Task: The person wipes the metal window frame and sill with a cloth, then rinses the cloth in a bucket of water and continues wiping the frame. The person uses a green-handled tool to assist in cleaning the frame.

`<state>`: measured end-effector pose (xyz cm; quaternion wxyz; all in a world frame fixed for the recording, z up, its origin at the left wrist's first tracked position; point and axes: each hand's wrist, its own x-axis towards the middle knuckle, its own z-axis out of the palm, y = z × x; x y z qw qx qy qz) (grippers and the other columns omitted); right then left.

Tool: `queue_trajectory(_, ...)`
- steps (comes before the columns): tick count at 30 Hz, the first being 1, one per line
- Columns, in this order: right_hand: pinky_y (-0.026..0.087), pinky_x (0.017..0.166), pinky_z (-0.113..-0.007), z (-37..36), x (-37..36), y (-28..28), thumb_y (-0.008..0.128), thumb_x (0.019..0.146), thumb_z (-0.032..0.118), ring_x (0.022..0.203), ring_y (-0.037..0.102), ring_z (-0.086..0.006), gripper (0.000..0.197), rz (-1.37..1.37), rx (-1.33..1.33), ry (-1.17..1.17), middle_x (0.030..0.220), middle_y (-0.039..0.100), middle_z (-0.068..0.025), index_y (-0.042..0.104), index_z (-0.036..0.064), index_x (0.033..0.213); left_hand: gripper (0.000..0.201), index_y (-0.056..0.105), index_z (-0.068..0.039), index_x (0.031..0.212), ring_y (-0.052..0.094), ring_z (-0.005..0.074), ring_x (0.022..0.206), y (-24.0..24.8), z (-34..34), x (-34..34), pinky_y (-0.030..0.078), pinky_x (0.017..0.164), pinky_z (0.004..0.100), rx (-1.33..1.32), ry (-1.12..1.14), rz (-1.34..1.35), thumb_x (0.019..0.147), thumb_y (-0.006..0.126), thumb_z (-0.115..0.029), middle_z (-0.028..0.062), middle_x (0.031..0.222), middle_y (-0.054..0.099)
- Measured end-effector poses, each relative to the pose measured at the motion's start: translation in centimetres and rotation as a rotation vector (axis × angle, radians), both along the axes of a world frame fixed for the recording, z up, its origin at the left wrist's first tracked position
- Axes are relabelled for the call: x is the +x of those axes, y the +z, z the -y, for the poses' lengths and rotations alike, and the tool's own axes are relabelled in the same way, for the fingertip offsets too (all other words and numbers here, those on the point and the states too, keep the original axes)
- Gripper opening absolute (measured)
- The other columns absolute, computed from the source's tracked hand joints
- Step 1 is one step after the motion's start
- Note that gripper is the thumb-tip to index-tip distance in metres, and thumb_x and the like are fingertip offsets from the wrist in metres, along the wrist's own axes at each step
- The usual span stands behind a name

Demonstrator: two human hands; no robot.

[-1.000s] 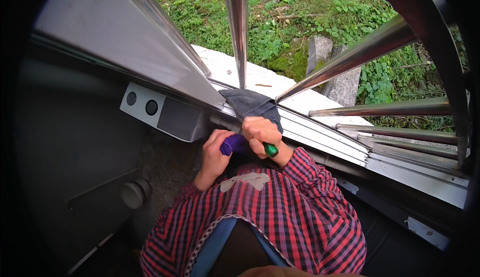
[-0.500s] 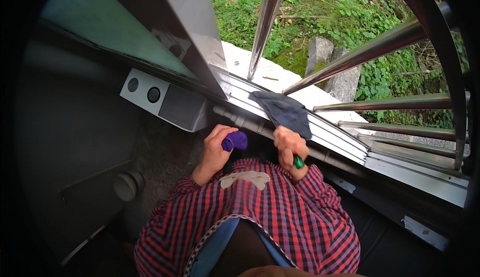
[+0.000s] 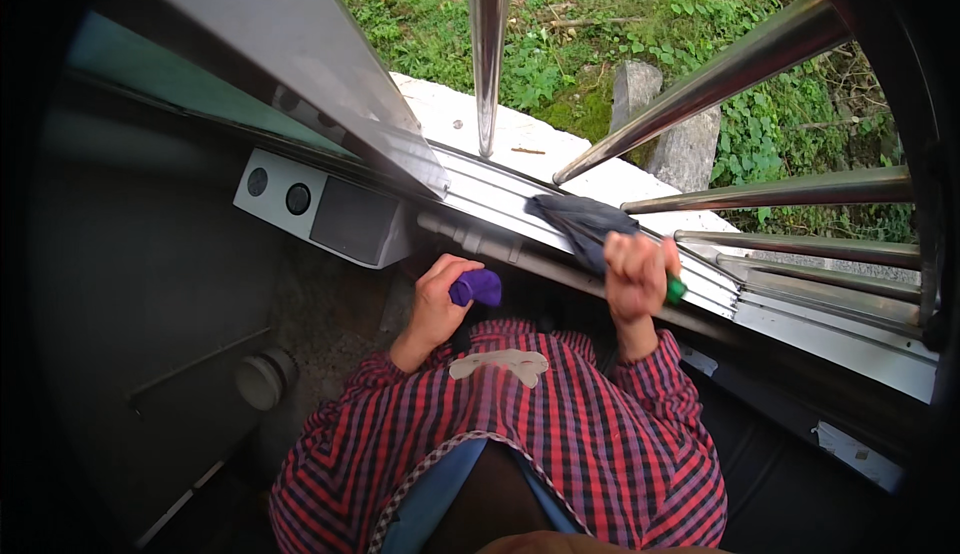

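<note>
My left hand (image 3: pixel 430 304) is closed around a small bunched purple cloth (image 3: pixel 480 288), held in front of my chest. Farther right, my right hand (image 3: pixel 636 276) makes a fist over the window sill track (image 3: pixel 490 186). A dark grey cloth (image 3: pixel 580 224) extends from that fist to the left and lies along the metal grooves. Out of the fist's right side pokes a shiny green piece (image 3: pixel 676 289); whether it joins the cloth is hidden by my fingers.
Beyond the sill stand steel window bars (image 3: pixel 486 64), with a white ledge (image 3: pixel 545 144) under them and greenery outside. A sliding window frame (image 3: pixel 330 64) is at the left. Below it sits a white and grey box (image 3: pixel 320 209) with round dials. A pipe (image 3: pixel 475 241) runs under the track.
My right hand has moved right and slightly away from my body along the sill, drawing the dark grey cloth with it. My left hand stays nearly in place with the purple cloth.
</note>
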<state>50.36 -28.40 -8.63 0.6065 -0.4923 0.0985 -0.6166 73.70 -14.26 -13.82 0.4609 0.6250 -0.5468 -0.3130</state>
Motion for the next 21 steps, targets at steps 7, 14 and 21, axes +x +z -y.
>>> queue_trajectory(7, 0.035, 0.059, -0.035, 1.5, 12.0, -5.5, 0.045, 0.111, 0.016, 0.054, 0.032, -0.0139, 0.034, 0.276, 0.179, 0.071, 0.063, 0.033, 0.0008, 0.033, 0.0119, 0.079, 0.047, 0.073, -0.003, 0.114, 0.071, 0.0323, 0.100, -0.2, -0.2, 0.1, 0.056, 0.088, 0.0375, 0.025, 0.047, 0.062, 0.069, 0.074, 0.012, 0.0140, 0.107, 0.071)
queue_trajectory(14, 0.032, 0.057, -0.035, 0.6, 1.2, 0.5, 0.037, 0.109, 0.010, 0.052, 0.028, -0.0112, 0.028, -0.033, 0.012, 0.081, 0.061, 0.031, 0.0026, 0.033, 0.0148, 0.082, 0.043, 0.073, -0.002, 0.113, 0.071, 0.0320, 0.098, -0.3, 0.0, 0.3, 0.056, 0.086, 0.0368, 0.022, 0.033, 0.028, 0.072, 0.074, 0.010, 0.0139, 0.106, 0.070)
queue_trajectory(21, 0.030, 0.058, -0.037, -2.2, -0.4, -0.4, 0.032, 0.114, 0.020, 0.056, 0.027, -0.0144, 0.042, -0.078, 0.028, -0.035, 0.062, 0.031, 0.0031, 0.035, 0.0162, 0.073, 0.046, 0.071, -0.003, 0.118, 0.072, 0.0304, 0.098, 0.5, 0.4, 0.4, 0.055, 0.086, 0.0355, 0.026, -0.033, -0.016, 0.074, 0.074, 0.009, 0.0141, 0.105, 0.070)
